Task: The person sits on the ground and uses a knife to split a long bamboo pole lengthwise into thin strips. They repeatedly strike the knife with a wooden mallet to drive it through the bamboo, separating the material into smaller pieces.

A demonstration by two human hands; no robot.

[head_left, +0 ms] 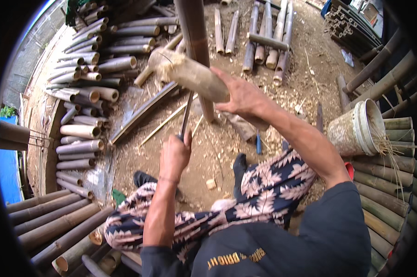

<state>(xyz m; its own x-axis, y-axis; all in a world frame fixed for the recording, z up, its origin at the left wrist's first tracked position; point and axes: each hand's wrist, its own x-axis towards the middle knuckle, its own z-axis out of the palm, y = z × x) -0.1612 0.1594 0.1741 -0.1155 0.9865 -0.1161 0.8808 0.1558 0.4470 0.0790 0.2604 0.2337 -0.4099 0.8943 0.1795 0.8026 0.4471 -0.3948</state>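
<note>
My right hand (pixel 243 97) is closed round the near end of a thick, pale wooden mallet (pixel 197 78), whose far end is frayed and worn. In my left hand (pixel 175 157) is the handle of a chisel-like tool with a narrow dark blade (pixel 187 113) pointing up and away. The blade's tip is hidden at the mallet's underside, so I cannot tell what it touches. Just behind the mallet rises an upright brown bamboo pole (pixel 193 27), its lower end near the ground.
Cut bamboo lengths (pixel 81 131) are stacked at the left. More bamboo pieces (pixel 268 41) lie ahead, crossed by a short bar. A dirty white bucket (pixel 356 129) stands at right beside a bamboo platform (pixel 384 184). A blue-handled tool (pixel 259 143) and wood chips lie on the soil.
</note>
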